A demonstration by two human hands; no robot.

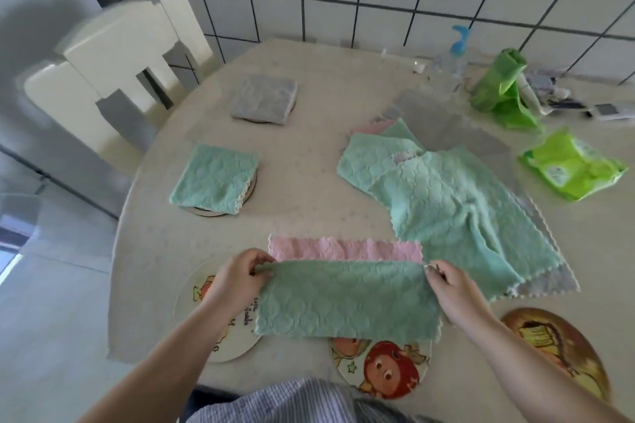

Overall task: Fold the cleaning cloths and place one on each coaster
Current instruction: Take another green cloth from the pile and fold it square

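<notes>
Right at the near table edge: three bare cartoon coasters, one left, one centre, one right, all waiting for a cloth.

Just above them, mid-fold: green-and-pink cloth, green face up, pink side peeking out along the far edge. Looks soft, light, floppy microfibre, so no real weight to fight, but zero stiffness either. Probably best taken by the corners with the edge kept taut, or the fold sags and goes crooked. Not slippery, judging by the fluffy texture.

Grips: left hand pinching the far-left corner of the green layer, fingers curled tight around the edge. Right hand doing the same at the far-right corner, thumb and fingertips closed on the fabric. Narrow pinch both sides, cloth stretched flat between.

Further back on the right: loose pile of unfolded cloths, green on top, grey and pink under.

Further back on the left: already done, a folded green cloth on its coaster, and beyond it a folded grey cloth on another. Three to go, by the look of it.
</notes>
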